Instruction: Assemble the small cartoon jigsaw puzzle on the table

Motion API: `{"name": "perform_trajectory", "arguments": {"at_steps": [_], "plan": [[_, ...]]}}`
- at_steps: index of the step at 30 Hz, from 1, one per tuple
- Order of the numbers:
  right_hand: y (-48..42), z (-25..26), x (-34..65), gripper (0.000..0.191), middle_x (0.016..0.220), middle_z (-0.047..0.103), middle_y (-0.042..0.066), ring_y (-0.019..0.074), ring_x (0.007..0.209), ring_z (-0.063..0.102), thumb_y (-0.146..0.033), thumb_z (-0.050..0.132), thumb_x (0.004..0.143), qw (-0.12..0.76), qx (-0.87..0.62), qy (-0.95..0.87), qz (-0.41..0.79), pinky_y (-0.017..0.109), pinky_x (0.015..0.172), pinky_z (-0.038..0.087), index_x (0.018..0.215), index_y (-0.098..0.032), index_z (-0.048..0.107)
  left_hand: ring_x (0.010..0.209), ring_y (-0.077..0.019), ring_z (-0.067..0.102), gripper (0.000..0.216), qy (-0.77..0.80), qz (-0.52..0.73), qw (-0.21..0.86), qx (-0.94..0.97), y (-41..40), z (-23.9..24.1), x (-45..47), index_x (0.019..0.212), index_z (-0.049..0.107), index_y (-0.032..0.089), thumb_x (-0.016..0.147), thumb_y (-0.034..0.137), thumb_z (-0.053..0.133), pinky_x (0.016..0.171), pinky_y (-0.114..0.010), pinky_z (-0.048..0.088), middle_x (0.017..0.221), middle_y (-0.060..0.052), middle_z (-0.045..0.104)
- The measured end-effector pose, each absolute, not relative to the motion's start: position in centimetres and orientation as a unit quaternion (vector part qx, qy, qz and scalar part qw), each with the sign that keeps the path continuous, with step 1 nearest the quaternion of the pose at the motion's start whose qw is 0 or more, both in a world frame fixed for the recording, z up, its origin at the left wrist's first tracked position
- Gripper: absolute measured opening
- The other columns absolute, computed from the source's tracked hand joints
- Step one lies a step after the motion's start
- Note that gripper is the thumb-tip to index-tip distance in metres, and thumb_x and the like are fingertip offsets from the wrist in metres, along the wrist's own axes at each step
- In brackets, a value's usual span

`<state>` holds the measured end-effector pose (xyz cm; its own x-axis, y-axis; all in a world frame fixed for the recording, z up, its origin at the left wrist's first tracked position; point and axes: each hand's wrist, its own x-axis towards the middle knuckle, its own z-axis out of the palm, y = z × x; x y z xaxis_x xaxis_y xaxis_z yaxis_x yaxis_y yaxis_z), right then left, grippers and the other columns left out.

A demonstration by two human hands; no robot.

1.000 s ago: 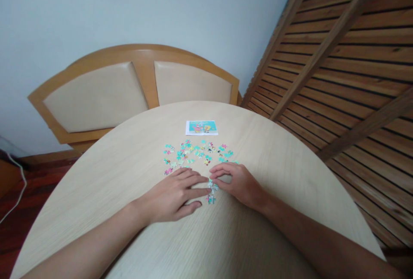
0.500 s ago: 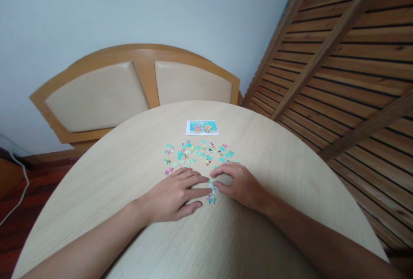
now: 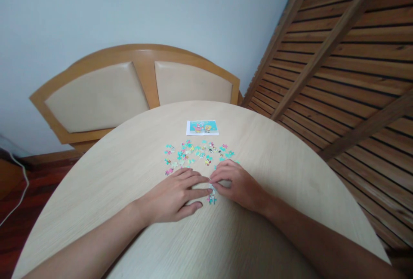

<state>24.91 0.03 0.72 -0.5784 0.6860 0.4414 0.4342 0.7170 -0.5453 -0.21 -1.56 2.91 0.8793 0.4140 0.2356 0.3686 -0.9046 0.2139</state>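
A small joined strip of jigsaw puzzle pieces (image 3: 211,199) lies on the table between my hands. My left hand (image 3: 180,192) rests palm down with its fingers stretched out. Its index and middle fingertips touch the strip's left side. From the right, my right hand (image 3: 234,182) pinches at the strip's far end, thumb and index fingertip close together on a puzzle piece that they mostly cover. Beyond both hands are scattered several loose puzzle pieces (image 3: 185,152) in teal, pink and yellow.
A picture card (image 3: 204,127) with pink and yellow cartoon figures lies behind the loose pieces. The round wooden table (image 3: 129,158) stands before a padded headboard (image 3: 193,79). Slatted wood (image 3: 348,64) rises at the right, and a white cable (image 3: 24,180) hangs at the left.
My right index finger has come down closer to the thumb, covering the green piece at the strip's far end. My left hand stays where it was.
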Motion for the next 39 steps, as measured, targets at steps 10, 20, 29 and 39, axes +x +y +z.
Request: {"name": "perform_trajectory", "arguments": {"at_steps": [10,20,29,39], "plan": [[-0.1,2.0,25.8,0.021,0.102,0.078,0.002,0.0229,0.106,0.062,-0.012,0.060,0.090,0.290,-0.282,-0.896,0.184,0.042,0.098,0.049,0.097,-0.024,0.076,0.127,-0.0292,0.053,0.042,0.204,0.130,0.080,0.967,-1.6,3.0,-0.2,0.142,0.054,0.024,0.100,0.030,0.054,0.110,-0.050,0.042,0.143,-0.008,0.058],[-0.1,2.7,27.2,0.024,0.106,0.070,0.005,0.0255,0.107,0.060,-0.032,0.085,0.076,0.225,-0.345,-0.894,0.175,0.045,0.098,0.044,0.089,-0.021,0.069,0.127,-0.0300,0.051,0.040,0.212,0.133,0.065,0.966,-1.7,2.8,-0.3,0.141,0.055,0.022,0.102,0.028,0.051,0.108,-0.050,0.044,0.142,-0.008,0.060],[-0.1,2.0,27.1,0.016,0.108,0.068,0.005,0.0250,0.110,0.057,-0.022,0.080,0.080,0.240,-0.347,-0.881,0.212,0.045,0.100,0.042,0.090,-0.022,0.067,0.127,-0.0284,0.054,0.037,0.209,0.146,0.075,0.964,-1.7,2.8,-0.3,0.137,0.057,0.022,0.100,0.028,0.053,0.111,-0.049,0.043,0.137,-0.009,0.063],[-0.3,1.6,26.5,0.018,0.107,0.068,0.005,0.0255,0.109,0.058,-0.019,0.078,0.080,0.262,-0.354,-0.877,0.195,0.046,0.097,0.041,0.092,-0.021,0.065,0.132,-0.0288,0.050,0.041,0.184,0.122,0.082,0.972,-1.7,2.9,-0.3,0.142,0.053,0.023,0.102,0.023,0.048,0.113,-0.048,0.043,0.142,-0.005,0.061]]}}
